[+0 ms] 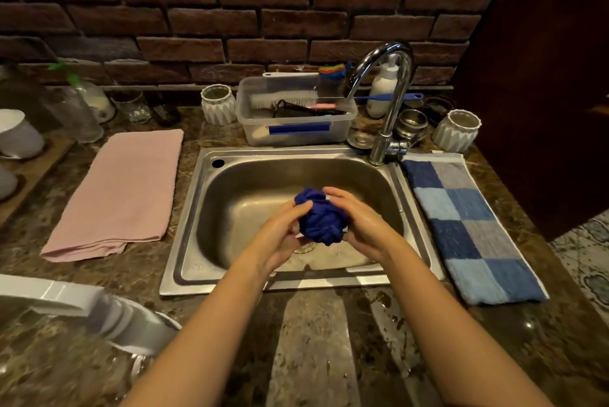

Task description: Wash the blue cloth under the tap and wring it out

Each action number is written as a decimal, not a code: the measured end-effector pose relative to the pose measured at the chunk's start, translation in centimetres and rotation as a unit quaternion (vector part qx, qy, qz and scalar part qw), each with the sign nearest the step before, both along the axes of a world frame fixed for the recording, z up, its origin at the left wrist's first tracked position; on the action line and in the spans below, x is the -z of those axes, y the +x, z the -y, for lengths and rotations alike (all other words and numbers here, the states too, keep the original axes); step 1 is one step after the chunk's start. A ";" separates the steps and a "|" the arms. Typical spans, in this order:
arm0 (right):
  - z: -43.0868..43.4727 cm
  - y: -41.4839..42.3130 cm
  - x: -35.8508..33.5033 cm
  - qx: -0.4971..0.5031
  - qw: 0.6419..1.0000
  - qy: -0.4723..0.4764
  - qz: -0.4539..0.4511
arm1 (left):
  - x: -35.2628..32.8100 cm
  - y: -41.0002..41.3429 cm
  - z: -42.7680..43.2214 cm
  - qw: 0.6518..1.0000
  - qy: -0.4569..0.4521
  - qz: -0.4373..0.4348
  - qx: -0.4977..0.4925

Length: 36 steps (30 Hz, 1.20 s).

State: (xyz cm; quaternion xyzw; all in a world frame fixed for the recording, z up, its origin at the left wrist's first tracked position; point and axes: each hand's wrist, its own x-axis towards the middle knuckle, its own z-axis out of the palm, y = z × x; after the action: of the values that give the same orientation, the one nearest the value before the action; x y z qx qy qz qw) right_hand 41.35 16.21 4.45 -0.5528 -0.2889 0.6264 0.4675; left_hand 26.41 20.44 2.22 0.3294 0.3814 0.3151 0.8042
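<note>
The crumpled deep-blue cloth (pixel 321 217) is balled above the stainless steel sink (pixel 184 242), squeezed between left hand (pixel 280 235) and right hand (pixel 357 219), fingers curled round it; the curved chrome tap (pixel 392 93) shows no stream, so wringing seems underway

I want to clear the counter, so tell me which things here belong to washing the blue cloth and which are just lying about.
In use: blue cloth, left hand, right hand, tap, sink.
Lying about: pink towel, checked towel, plastic tub, white jar, white bottle.
</note>
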 end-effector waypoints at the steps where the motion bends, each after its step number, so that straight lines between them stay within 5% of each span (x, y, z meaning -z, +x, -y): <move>1: 0.6 -0.1 0.0 0.008 1.000 0.000 0.012 | 0.1 0.0 0.3 1.000 0.024 -0.003 0.001; 6: 4.1 -0.9 -0.5 -0.025 0.985 0.016 0.168 | -0.7 -0.2 3.0 0.996 0.070 -0.047 0.026; 13: 7.2 -1.9 -2.9 0.104 0.972 0.058 0.201 | -1.2 -3.3 7.5 0.967 0.104 -0.163 0.163; 17: 10.2 0.0 -3.0 0.122 0.950 0.080 0.276 | -2.2 -6.4 10.7 0.954 0.125 -0.206 0.176; 23: 16.7 1.2 -2.3 0.138 0.951 0.025 0.277 | -1.9 -10.5 15.0 0.912 0.158 -0.359 0.120; 28: 21.0 1.1 -1.5 0.147 0.962 0.008 0.231 | -4.1 -12.1 18.5 0.931 0.152 -0.330 0.048; 31: 22.3 1.8 -1.1 0.184 0.970 0.007 0.158 | -4.0 -12.7 19.0 0.974 0.020 -0.223 -0.037; 36: 23.5 2.7 0.8 0.079 0.959 -0.062 0.265 | -3.6 -13.5 20.0 0.957 -0.120 -0.111 -0.239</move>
State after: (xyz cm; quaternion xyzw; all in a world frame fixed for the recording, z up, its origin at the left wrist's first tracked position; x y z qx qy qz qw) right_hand 44.01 -7.31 3.66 -0.7481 -0.3186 0.4348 0.3870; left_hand 12.92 0.49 5.79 0.1628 0.5709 0.4118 0.6914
